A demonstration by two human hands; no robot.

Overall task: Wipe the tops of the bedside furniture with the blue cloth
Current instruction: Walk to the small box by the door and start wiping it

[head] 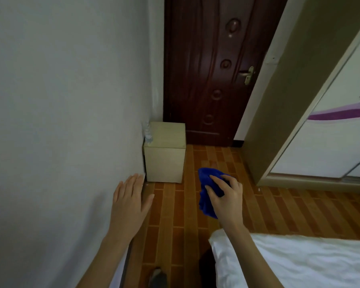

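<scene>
Blue cloth of soft towel fabric is bunched in the right hand. It is in the air above the brown wood-pattern floor, between the bed with white sheet and a small cabinet. The grip of this hand is closed around the cloth: the fingers curl over its top and a loose part hangs down under the palm. The left hand holds nothing. Its grip is wide, with the fingers straight and a little spread, very near the pale grey wall. I cannot tell if it touches the wall.

The small beige box-shaped bedside cabinet stands ahead in the corner, against the wall and just beside the dark brown carved door. On its top, at the edge near the wall, stand some clear plastic bottles; the rest of the top looks bare. The cloth is well apart from this top and does not touch it.

By my judgement the work on this cabinet is not yet begun: the cloth is ready in the hand, but no wiping is done here. What is left is to reach the cabinet, lay the cloth on the top and pass it over the surface, probably around the bottles. Whether other bedside furniture is already wiped, the view does not show.
</scene>
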